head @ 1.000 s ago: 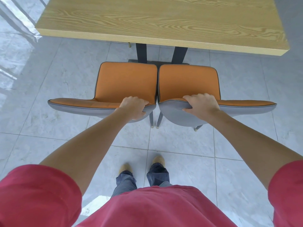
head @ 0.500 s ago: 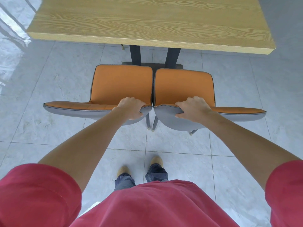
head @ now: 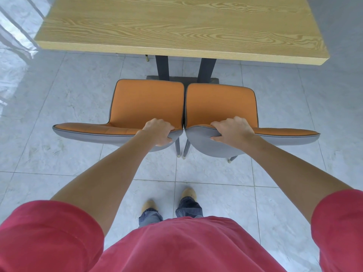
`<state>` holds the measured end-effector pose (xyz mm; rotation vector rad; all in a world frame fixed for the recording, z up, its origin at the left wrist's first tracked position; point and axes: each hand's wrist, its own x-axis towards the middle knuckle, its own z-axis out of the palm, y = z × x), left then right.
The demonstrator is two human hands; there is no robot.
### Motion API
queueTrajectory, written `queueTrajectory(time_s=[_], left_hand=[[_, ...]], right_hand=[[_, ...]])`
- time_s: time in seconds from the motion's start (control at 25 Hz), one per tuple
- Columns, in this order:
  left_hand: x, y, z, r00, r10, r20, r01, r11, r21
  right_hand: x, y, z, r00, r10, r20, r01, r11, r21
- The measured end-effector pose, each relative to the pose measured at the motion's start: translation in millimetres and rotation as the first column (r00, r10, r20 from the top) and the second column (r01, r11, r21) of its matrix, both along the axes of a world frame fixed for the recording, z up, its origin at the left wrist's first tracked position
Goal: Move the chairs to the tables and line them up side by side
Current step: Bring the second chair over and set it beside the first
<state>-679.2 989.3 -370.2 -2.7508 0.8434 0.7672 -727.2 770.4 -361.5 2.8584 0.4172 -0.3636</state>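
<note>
At about eleven o'clock the left hand is clenched over the left chair backrest, at one o'clock the right hand likewise clasps the right chair, both chairs touching side by side but short of the table, apparently needing one last push in.

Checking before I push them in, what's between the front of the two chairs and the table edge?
In the head view, only bare tiled floor and the table's dark legs lie between the chairs and the table edge.
</note>
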Motion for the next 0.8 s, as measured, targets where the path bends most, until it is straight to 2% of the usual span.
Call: queueTrajectory(time_s=[0.16,0.28,0.44,0.52,0.6,0.8], left_hand=[[2,1,2,1.0,-0.005,-0.004,0.005,1.0,-0.019],[0,2,4,1.0,0.008,-0.028,-0.008,1.0,-0.027],[-3,5,7,0.981,0.111,-0.16,-0.128,0.986,-0.104],[-4,8,12,0.961,0.191,-0.199,-0.222,0.964,-0.149],[-7,18,20,0.938,0.297,-0.176,-0.327,0.929,-0.175],[-11,75,31,0.873,0.488,0.008,-0.476,0.854,-0.21]], right_hand=[[1,-1,-1,1.0,0.015,0.021,-0.015,1.0,0.0],[2,-2,0,1.0,0.011,0.0,-0.011,0.997,0.072],[7,3,6,0.991,0.008,-0.134,0.021,0.976,0.215],[13,14,8,0.989,0.016,-0.147,0.026,0.961,0.276],[21,32,8,0.989,0.064,-0.135,-0.014,0.94,0.341],[49,89,15,0.991,0.12,-0.057,-0.086,0.905,0.418]])
